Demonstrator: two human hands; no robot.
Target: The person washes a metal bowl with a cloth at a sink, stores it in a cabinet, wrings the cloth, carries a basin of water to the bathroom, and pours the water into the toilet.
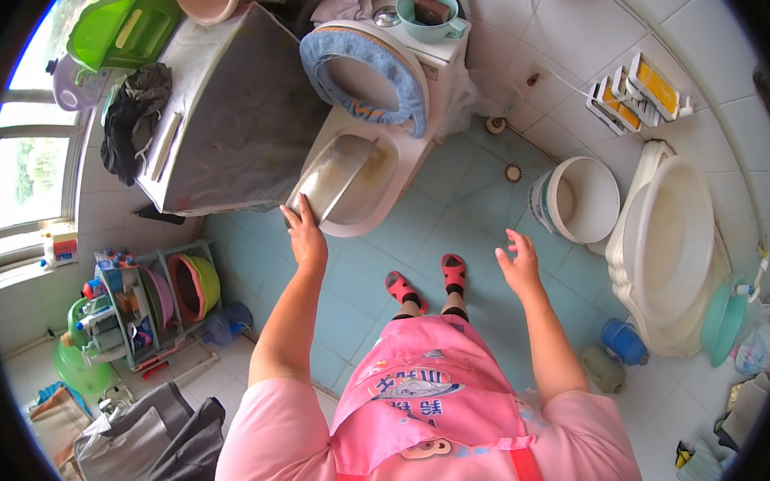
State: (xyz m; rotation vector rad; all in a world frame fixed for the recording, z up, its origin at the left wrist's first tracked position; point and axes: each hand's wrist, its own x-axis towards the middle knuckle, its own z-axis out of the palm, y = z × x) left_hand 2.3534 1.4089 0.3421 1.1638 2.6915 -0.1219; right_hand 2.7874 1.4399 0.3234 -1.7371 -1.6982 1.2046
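Observation:
My left hand grips the near rim of a metal basin. The basin is tipped on its side over the bowl of a white toilet, and part of the bowl is hidden behind it. Behind the bowl, the toilet seat stands raised in a fuzzy blue seat cover. Out over the tiled floor, my right hand is held in the air with fingers apart and nothing in it. It is nearest to a white bucket.
On the tank sit a teal cup and a cloth. A grey-sided cabinet borders the toilet's left. Large white basins lean at the right wall. A rack of basins and bottles is at left. Red sandals are on my feet.

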